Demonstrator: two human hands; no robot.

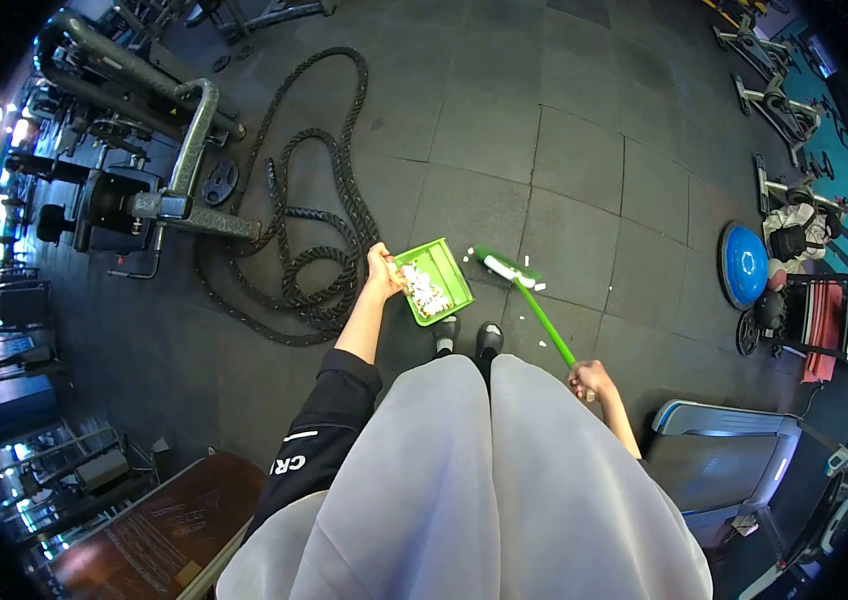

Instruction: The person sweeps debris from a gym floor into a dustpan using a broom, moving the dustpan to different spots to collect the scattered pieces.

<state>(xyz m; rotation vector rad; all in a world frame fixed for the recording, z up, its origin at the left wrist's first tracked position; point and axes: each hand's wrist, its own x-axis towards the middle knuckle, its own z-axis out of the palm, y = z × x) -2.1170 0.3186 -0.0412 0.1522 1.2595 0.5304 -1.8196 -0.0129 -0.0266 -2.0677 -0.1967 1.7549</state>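
Note:
My left hand (381,272) is closed on the edge of a green dustpan (452,272), which holds a heap of white scraps (426,291). In my right hand (592,381) is the green handle of a brush (547,322). The brush head (507,267) rests on the dark floor to the right of the dustpan, apart from it. Several small white pieces (540,286) lie around the brush head and nearer my feet.
A thick black rope (352,190) lies coiled left of the dustpan. Gym machines (194,150) stand at the left. A treadmill (719,450), a blue balance dome (745,264) and exercise bikes (779,110) are at the right.

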